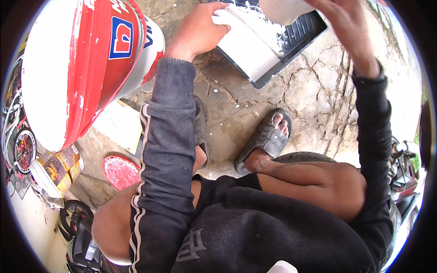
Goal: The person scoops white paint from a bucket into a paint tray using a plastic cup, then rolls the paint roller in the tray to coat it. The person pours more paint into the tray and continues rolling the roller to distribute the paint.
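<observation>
A black paint tray (273, 65) with a ribbed slope lies on the cracked ground ahead of me, with white paint (250, 51) pooled in its near part. My left hand (200, 31) is at the tray's left side, its fingers closed round a white, paint-coated piece whose kind I cannot make out. Above the tray's far right part, my right hand (342, 20) grips a white rounded container (286, 10), cut off by the upper edge of the picture. Close by my left forearm looms a large red and white paint bucket (98, 68).
A red lid (120, 173) lies beside my left knee, near a pale flat board (119, 125). Further left are a yellow-brown bucket (59, 170), a bicycle (23, 144) and a motorbike wheel (75, 216). My sandalled foot (268, 141) rests behind the tray's near corner.
</observation>
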The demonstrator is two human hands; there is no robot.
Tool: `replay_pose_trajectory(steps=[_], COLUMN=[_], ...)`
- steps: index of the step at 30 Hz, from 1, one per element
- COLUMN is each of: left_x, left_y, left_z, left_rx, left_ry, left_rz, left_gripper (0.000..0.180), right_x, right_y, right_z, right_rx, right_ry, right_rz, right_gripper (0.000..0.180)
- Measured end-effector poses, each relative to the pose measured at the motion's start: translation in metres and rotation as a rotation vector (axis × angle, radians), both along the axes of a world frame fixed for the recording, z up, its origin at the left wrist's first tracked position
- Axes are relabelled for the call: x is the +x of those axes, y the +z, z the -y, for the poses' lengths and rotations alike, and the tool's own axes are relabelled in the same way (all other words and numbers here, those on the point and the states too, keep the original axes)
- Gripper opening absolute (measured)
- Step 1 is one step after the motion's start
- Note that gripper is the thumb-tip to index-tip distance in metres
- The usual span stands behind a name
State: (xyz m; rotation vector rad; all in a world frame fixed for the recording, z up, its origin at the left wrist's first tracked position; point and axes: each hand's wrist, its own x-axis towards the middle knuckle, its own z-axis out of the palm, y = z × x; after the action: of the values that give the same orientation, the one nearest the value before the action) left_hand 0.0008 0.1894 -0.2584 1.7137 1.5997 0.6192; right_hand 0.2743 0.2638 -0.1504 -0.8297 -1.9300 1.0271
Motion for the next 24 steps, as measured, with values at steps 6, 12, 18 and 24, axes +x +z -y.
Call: replay_pose_trajectory(steps=[6,12,18,24], left_x=[-0.012,0.002,0.006,0.008], left_y=[-0.004,-0.01,-0.01,-0.013], left_z=[-0.005,-0.006,0.001,-0.005], left_rx=[-0.05,0.066,-0.024,-0.019], left_ry=[0.084,0.069,0.052,0.04], left_rz=[0.076,0.049,0.12,0.141], left_gripper=[0.053,0.055,0.058,0.059], right_x=[-0.009,0.033,0.015,0.01], right_y=[-0.058,-0.123,-0.073,-0.05], right_z=[0.03,0.019,0.013,0.006], right_rx=[0.124,0.092,-0.398,-0.741], right_ry=[-0.106,-0.026,-0.085,-0.327], right_rz=[0.36,0.297,0.039,0.096], right_gripper=[0.059,0.067,0.051,0.045])
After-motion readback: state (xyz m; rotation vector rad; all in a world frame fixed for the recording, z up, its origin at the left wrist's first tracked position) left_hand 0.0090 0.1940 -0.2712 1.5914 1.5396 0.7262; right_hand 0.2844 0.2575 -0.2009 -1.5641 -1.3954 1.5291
